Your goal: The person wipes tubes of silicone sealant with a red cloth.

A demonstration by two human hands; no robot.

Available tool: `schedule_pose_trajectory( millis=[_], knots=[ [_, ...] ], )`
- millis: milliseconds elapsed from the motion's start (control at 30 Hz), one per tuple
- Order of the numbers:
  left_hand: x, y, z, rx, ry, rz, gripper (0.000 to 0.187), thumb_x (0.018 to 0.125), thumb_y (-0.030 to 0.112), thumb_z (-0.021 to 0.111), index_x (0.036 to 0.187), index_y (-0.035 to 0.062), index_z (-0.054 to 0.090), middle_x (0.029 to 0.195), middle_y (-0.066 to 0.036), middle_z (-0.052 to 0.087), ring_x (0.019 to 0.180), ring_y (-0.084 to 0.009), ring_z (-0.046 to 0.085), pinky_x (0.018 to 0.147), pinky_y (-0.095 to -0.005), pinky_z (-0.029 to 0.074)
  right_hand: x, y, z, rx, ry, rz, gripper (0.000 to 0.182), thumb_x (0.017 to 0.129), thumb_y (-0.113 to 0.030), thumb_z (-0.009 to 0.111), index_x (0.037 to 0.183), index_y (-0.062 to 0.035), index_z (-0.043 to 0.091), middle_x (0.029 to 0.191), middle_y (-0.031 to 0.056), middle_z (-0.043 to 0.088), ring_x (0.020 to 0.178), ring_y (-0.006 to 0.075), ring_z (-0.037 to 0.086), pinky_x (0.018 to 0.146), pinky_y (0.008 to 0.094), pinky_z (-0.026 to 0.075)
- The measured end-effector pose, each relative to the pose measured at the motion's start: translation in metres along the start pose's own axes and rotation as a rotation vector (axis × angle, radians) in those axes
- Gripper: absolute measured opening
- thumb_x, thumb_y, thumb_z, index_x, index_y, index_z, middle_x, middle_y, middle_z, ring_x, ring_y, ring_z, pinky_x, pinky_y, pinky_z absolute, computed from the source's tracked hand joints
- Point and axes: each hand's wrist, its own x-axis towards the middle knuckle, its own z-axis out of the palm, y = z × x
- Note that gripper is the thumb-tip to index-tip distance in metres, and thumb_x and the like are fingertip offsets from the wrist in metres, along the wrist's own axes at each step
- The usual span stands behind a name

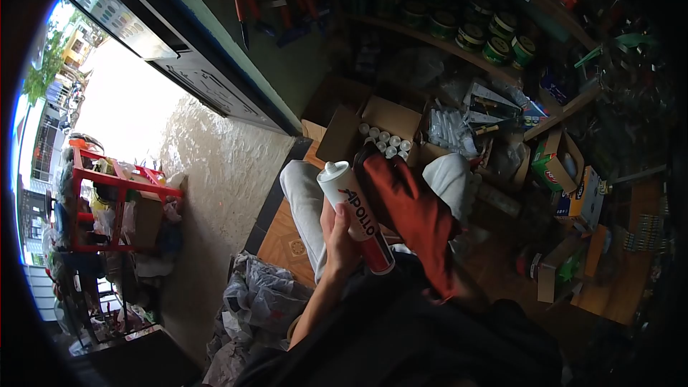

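Note:
My left hand [340,233] is wrapped around a white and red sealant cartridge [355,216] marked "APOLLO". The cartridge is tilted, its nozzle end up and to the left. A rust-red cloth [412,208] with a dark end is in my right hand, beside the cartridge. The cloth covers that hand, so its fingers are hidden. Just beyond, between my knees, an open cardboard box [390,111] holds several white-topped cartridges [390,140] standing upright.
Crumpled grey plastic bags [261,294] lie at my left. Clear plastic tubes or nozzles [451,129] are piled right of the box. Shelves with green tins [496,50] stand at the back. Small cartons [580,197] are at right. A red rack [122,201] stands by the doorway.

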Motion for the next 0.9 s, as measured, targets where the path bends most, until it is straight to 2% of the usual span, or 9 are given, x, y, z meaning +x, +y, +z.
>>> schedule_pose_trajectory(
  millis=[100, 200, 333, 400, 500, 667, 767, 800, 900],
  knots=[
    [0.006, -0.004, 0.003, -0.051, 0.064, 0.123, 0.068, 0.1, 0.05, 0.048, 0.147, 0.0029, 0.031, 0.134, -0.018, 0.053, 0.119, -0.0253, 0.055, 0.11, -0.0437, 0.038, 0.007, -0.005, -0.028, 0.627, -0.012, 0.079, 0.07, 0.091, -0.023, 0.066, 0.147, 0.0009, 0.031, 0.134, 0.021, 0.047, 0.124, 0.0366, 0.048, 0.107, 0.0422, 0.038],
    [0.004, 0.007, 0.006, 0.02, 0.063, 0.117, 0.071, 0.101, 0.049, 0.047, 0.148, -0.0013, 0.028, 0.143, -0.021, 0.047, 0.131, -0.0272, 0.048, 0.115, -0.0422, 0.032, -0.001, 0.001, -0.041, 0.898, -0.092, 0.148, 0.068, 0.092, -0.025, 0.065, 0.145, 0.0021, 0.033, 0.13, 0.0234, 0.049, 0.12, 0.0394, 0.05, 0.104, 0.0434, 0.04],
    [0.0, -0.004, 0.004, 0.111, 0.051, 0.105, 0.075, 0.101, 0.05, 0.047, 0.149, -0.0035, 0.026, 0.143, -0.021, 0.046, 0.132, -0.0271, 0.047, 0.113, -0.0394, 0.034, -0.013, -0.01, -0.014, 0.492, -0.262, -0.02, 0.065, 0.093, -0.028, 0.064, 0.142, 0.0038, 0.035, 0.125, 0.0265, 0.052, 0.114, 0.0432, 0.053, 0.1, 0.0451, 0.043],
    [0.01, 0.002, 0.02, 0.145, 0.106, 0.214, 0.075, 0.101, 0.049, 0.047, 0.149, -0.0037, 0.026, 0.144, -0.021, 0.046, 0.129, -0.0265, 0.049, 0.11, -0.0384, 0.036, -0.018, -0.016, 0.01, 0.174, -0.202, -0.157, 0.064, 0.093, -0.029, 0.063, 0.14, 0.0046, 0.037, 0.123, 0.028, 0.053, 0.111, 0.0451, 0.055, 0.098, 0.0459, 0.044],
    [0.026, 0.013, 0.005, 0.286, 0.105, 0.422, 0.072, 0.102, 0.049, 0.043, 0.147, -0.0048, 0.029, 0.138, -0.021, 0.053, 0.117, -0.0258, 0.057, 0.102, -0.0382, 0.042, -0.02, -0.019, 0.016, 0.076, -0.197, -0.108, 0.062, 0.093, -0.03, 0.064, 0.137, 0.0063, 0.039, 0.12, 0.0308, 0.055, 0.108, 0.0477, 0.057, 0.096, 0.0479, 0.046],
    [0.041, 0.037, 0.018, -0.127, 0.091, 0.26, 0.058, 0.1, 0.042, 0.046, 0.139, -0.0012, 0.043, 0.109, -0.016, 0.062, 0.098, -0.0233, 0.063, 0.087, -0.0372, 0.051, -0.022, -0.01, 0.015, -0.011, -0.22, 0.002, 0.063, 0.09, -0.029, 0.067, 0.132, 0.008, 0.04, 0.12, 0.0319, 0.055, 0.11, 0.0501, 0.057, 0.095, 0.0508, 0.046],
    [0.047, 0.048, 0.011, -0.005, 0.108, 0.179, 0.057, 0.102, 0.042, 0.042, 0.143, 0.0022, 0.039, 0.091, -0.008, 0.059, 0.079, -0.019, 0.062, 0.07, -0.0315, 0.053, -0.019, -0.019, 0.002, -0.076, -0.31, 0.072, 0.073, 0.085, -0.033, 0.074, 0.134, 0.0077, 0.038, 0.121, 0.032, 0.055, 0.113, 0.0492, 0.056, 0.099, 0.0497, 0.045],
    [0.048, 0.047, 0.011, 0.012, 0.213, 0.166, 0.044, 0.099, 0.037, 0.049, 0.127, 0.0035, 0.052, 0.087, -0.007, 0.06, 0.075, -0.0163, 0.062, 0.063, -0.0288, 0.053, -0.022, -0.022, 0.002, -0.084, -0.295, 0.065, 0.076, 0.082, -0.036, 0.076, 0.134, 0.0074, 0.039, 0.121, 0.0312, 0.055, 0.114, 0.0479, 0.056, 0.099, 0.0493, 0.046],
    [0.048, 0.043, 0.012, 0.008, 0.264, 0.135, 0.044, 0.102, 0.045, 0.039, 0.117, 0.006, 0.052, 0.079, -0.005, 0.056, 0.065, -0.0173, 0.058, 0.058, -0.03, 0.05, -0.021, -0.026, 0.004, -0.068, -0.334, 0.084, 0.082, 0.076, -0.041, 0.082, 0.131, 0.0064, 0.045, 0.12, 0.0276, 0.058, 0.115, 0.0425, 0.058, 0.097, 0.0469, 0.049]
  ],
)
